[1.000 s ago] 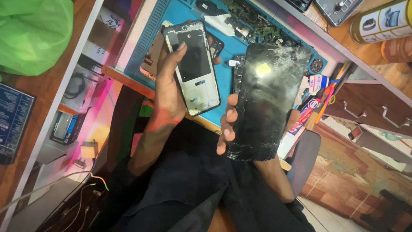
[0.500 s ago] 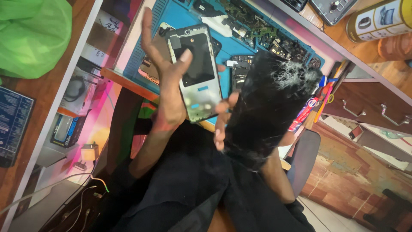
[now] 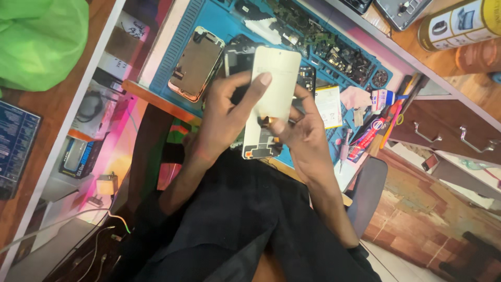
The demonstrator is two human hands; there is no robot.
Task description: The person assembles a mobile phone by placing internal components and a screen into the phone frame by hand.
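Both hands meet over the blue repair mat (image 3: 172,62) at the front edge of the desk (image 3: 156,99), and between them stands a pale phone display panel (image 3: 271,99), its cream back turned up toward the camera. The panel's long axis runs away from the person, the far end tipped slightly to the right, the near end down by the wrists, where dark patches and a flex cable show. The left hand (image 3: 224,117) grips it from the left side, thumb and index finger laid across the pale face, the other fingers curled behind. The right hand (image 3: 300,136) closes in from the right, its fingertips pinching at the panel's lower middle by the cable; just what it nips is too small to tell. Both hands touch the panel, the left carrying more of it. On the mat just to the left lies an opened phone frame (image 3: 195,63), a white battery (image 3: 329,104) lies to the right, and loose circuit boards (image 3: 334,55) are scattered beyond.
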